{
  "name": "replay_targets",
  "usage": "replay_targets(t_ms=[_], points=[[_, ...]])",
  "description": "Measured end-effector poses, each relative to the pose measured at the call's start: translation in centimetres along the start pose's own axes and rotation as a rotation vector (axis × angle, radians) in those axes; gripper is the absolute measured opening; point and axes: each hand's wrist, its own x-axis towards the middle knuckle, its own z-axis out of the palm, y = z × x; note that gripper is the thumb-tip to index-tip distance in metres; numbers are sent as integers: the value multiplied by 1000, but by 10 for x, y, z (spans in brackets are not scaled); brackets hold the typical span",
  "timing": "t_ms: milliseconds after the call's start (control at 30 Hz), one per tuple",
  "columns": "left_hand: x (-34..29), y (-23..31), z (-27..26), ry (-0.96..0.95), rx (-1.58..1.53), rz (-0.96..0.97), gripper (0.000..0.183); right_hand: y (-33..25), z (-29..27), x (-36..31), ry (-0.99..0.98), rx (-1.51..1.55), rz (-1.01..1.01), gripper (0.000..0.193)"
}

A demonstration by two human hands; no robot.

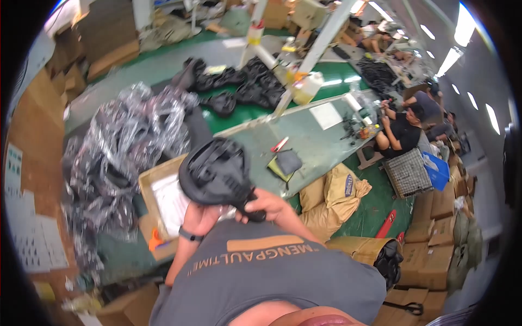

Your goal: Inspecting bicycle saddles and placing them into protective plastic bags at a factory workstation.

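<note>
A black, helmet-like moulded shell with a hollow, ribbed side is held up in front of my body, above the edge of the table. My left hand, with a dark band at the wrist, holds its lower rim from below. My right hand grips a black strap-like part hanging from the shell's lower right, thumb on top. Some of my fingers are hidden behind the piece. Just left of it, an open cardboard box contains white sheets.
Many clear-plastic-wrapped black pieces are heaped at left. The green table bears a red-handled tool and dark cloth pieces. Tan sacks and cartons stand at right. A person in black sits at the table's far end.
</note>
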Motion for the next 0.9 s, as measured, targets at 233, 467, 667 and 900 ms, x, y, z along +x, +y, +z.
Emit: replay_targets(t_ms=[233, 467, 667, 900], points=[[-30, 98, -36, -268, -232, 330, 10, 4, -12, -7, 82, 91, -442, 69], [-40, 79, -2, 5, 6, 243, 13, 16, -37, 18, 25, 40, -208, 74], [0, 53, -21, 40, 144, 133, 31, 12, -11, 64, -8, -161, 9, 66], [6, 82, 22, 431, 1275, 1124, 25, 7, 21, 79, 494, -1495, -152, 124]])
